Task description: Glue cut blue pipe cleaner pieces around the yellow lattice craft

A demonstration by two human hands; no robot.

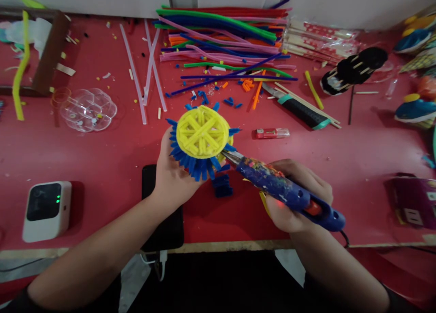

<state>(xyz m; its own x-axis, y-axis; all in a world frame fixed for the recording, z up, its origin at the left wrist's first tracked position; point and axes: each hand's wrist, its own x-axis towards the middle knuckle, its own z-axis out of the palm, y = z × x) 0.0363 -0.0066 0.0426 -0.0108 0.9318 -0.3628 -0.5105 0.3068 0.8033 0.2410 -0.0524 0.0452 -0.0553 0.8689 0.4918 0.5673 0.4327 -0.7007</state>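
My left hand [173,176] is closed around a pipe-cleaner piece [203,132], whose round yellow top has crossing spokes and whose sides bristle with short blue strips. In my right hand [299,190] is a blue, paint-spotted glue gun [275,181] with a black cord. Its metal nozzle meets the lower right side of the piece, just under the yellow rim. Below the piece lie short blue pipe-cleaner bits [223,186] on the red table. The fingers of my left hand are mostly hidden behind the piece.
Colourful pipe cleaners [221,36] lie heaped at the back. A utility knife [303,111] and a lighter [271,133] rest to the right. Leftward are a clear flower-shaped tray [89,109] and a white device [47,211]. A black phone [163,226] lies beneath my left wrist.
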